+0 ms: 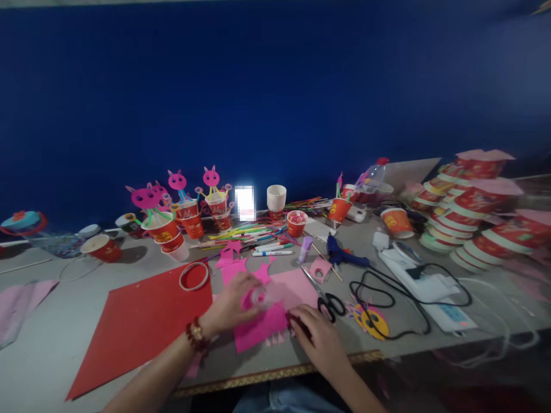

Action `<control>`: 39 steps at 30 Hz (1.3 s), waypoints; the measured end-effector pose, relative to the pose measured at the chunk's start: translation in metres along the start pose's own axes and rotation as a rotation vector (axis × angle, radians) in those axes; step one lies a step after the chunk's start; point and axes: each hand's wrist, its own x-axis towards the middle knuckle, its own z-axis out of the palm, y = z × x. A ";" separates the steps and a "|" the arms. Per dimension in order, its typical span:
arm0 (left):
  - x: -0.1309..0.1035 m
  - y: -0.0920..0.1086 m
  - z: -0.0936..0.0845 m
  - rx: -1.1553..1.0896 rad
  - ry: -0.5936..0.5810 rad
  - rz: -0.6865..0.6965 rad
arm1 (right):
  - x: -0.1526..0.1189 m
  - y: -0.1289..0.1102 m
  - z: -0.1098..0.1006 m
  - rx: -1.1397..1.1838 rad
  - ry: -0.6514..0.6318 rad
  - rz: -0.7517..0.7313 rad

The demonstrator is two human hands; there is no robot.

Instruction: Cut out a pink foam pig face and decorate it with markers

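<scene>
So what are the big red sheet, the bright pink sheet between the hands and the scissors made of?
Red sheet: probably card or thin foam, fairly matt; it lies flat with even colour and straight edges.
Bright pink sheet: likely paper or thin foam, matt, as no clear gloss shows.
Scissors: blades seemingly metal, greyish; black handles probably smooth plastic, judging by their rounded loops.

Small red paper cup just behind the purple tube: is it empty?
Not empty: pink pieces show inside the small red paper cup; their depth is hidden.
</scene>
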 end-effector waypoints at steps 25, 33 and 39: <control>-0.003 -0.115 -0.028 0.500 0.283 -0.322 | 0.057 -0.002 -0.013 -0.192 -0.299 -0.131; -0.006 -0.115 -0.027 0.522 0.316 -0.371 | 0.066 -0.004 -0.018 -0.163 -0.332 -0.129; -0.016 -0.090 -0.025 0.482 0.281 -0.251 | 0.066 0.002 -0.015 -0.107 -0.330 -0.120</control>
